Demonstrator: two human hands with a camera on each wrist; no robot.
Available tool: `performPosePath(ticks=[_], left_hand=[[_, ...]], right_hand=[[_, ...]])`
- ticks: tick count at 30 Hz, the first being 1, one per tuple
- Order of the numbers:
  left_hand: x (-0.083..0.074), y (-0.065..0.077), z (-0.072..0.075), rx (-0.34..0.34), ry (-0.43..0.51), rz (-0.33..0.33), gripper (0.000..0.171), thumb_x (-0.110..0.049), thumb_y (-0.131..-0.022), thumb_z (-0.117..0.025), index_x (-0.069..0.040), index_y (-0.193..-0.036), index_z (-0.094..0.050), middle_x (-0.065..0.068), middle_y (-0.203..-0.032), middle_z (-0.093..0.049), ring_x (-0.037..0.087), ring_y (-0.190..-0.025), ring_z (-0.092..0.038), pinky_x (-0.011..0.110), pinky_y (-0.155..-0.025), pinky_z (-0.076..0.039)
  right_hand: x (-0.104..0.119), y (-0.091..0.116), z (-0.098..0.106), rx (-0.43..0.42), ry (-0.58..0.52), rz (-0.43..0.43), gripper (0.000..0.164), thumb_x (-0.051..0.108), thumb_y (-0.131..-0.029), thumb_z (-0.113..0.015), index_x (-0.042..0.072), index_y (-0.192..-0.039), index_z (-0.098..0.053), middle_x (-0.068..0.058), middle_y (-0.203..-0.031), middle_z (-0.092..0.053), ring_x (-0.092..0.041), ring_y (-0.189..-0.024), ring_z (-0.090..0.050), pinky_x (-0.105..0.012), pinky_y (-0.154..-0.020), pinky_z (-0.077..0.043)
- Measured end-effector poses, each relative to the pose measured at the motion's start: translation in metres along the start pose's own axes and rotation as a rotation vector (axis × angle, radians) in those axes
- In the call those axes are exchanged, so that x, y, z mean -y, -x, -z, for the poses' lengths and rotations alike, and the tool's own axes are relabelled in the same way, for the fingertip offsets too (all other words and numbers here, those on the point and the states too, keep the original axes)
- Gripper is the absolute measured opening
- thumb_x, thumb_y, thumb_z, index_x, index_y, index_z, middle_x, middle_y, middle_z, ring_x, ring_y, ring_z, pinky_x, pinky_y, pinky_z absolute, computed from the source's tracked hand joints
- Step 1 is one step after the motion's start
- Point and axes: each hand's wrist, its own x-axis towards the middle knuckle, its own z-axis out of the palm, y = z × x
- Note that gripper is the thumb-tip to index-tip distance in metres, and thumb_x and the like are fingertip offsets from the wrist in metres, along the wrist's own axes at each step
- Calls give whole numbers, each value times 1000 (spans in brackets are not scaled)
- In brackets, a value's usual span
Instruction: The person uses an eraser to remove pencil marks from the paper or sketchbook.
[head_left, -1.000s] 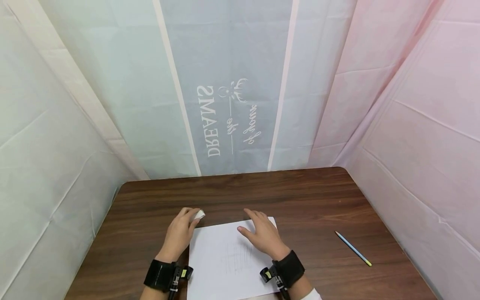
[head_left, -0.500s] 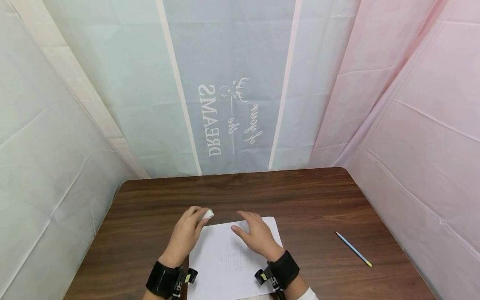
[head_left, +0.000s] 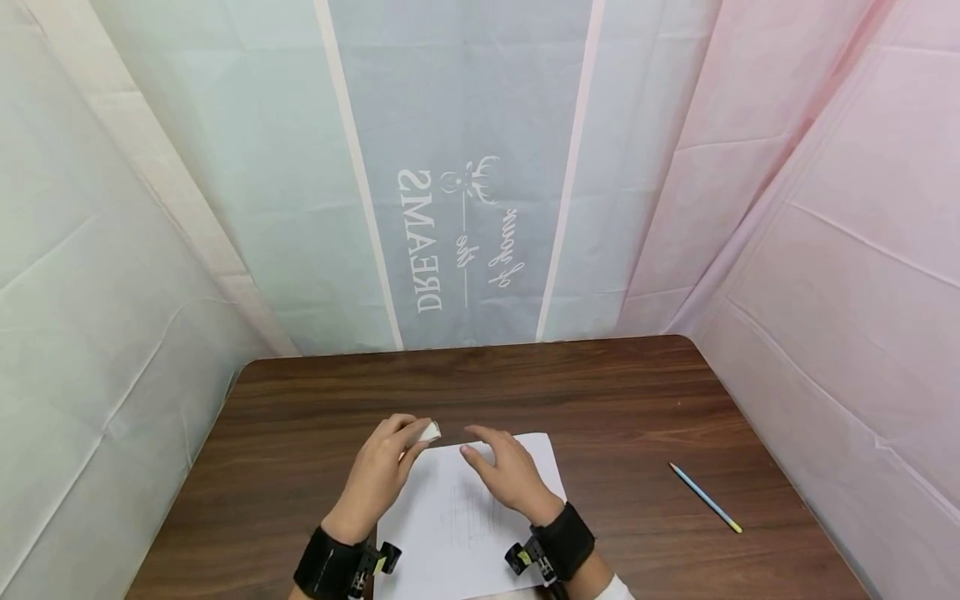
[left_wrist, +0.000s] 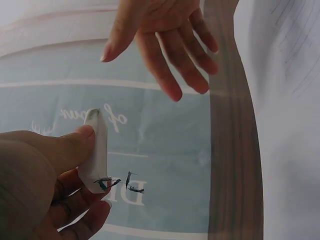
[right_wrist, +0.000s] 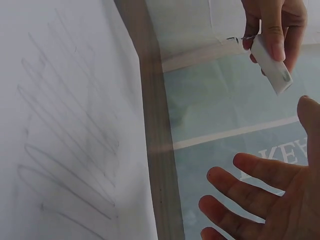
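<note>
My left hand [head_left: 377, 477] pinches a white eraser [left_wrist: 97, 150] between thumb and fingers, above the far left corner of the paper. Dark crumbs [left_wrist: 129, 183] cling to one end of the eraser, and its other end is smudged grey. Facing it, my right hand [head_left: 512, 477] is held over the paper's far right part, fingers spread and holding nothing. A gap separates that hand from the eraser. Below both hands lies the white paper [head_left: 427, 533], with faint grey zigzag pencil lines [right_wrist: 70, 145] across its middle.
A blue pencil [head_left: 705, 497] with a yellow end lies on the dark wooden table [head_left: 615, 400] to the right. Pale fabric walls enclose the table at the back and both sides; the back cloth [head_left: 465, 83] carries white lettering.
My left hand has moved right with the eraser, and my right hand has shifted slightly left, so the two are closer together. The pencil stays where it was.
</note>
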Motion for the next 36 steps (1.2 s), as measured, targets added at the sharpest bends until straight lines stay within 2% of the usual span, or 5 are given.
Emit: performPosePath(ticks=[5, 12, 19, 27, 36], left_hand=[[-5, 2, 1, 11, -10, -43, 35, -14, -91, -74, -15, -126, -71, 1, -114, -67, 15, -99, -63, 26, -76, -54], [-11, 3, -1, 48, -17, -107, 34, -17, -92, -73, -14, -126, -71, 2, -117, -67, 14, -100, -63, 26, -77, -54], [-15, 3, 0, 48, -9, -149, 31, -18, -94, -71, -14, -125, -71, 0, -115, -67, 13, -100, -62, 26, -79, -54], [-18, 5, -3, 52, -5, -190, 29, -17, -93, -72, -16, -122, -72, -1, -113, -68, 11, -97, -62, 26, -78, -53], [-18, 2, -1, 38, -13, -208, 26, -17, -91, -75, -15, -117, -74, -2, -110, -70, 13, -100, -63, 28, -82, -56]], right_hand=[[7, -2, -1, 6, -59, 11, 50, 45, -107, -44, 10, -139, -60, -10, -129, -68, -29, -113, -65, -49, -89, -53], [16, -1, -2, 13, -201, 24, 42, 37, -107, -48, 9, -135, -63, -5, -110, -75, -21, -101, -70, -40, -90, -55], [21, -6, -2, 4, -322, 44, 41, 32, -106, -52, 2, -132, -63, -9, -97, -76, -29, -92, -72, -27, -79, -54], [21, -5, 1, 9, -371, 66, 33, 23, -105, -55, 3, -129, -64, -10, -93, -75, -13, -80, -67, -23, -71, -54], [51, -3, 21, 36, -424, 121, 29, 9, -103, -56, -7, -126, -64, -21, -87, -73, 2, -70, -58, -21, -64, -51]])
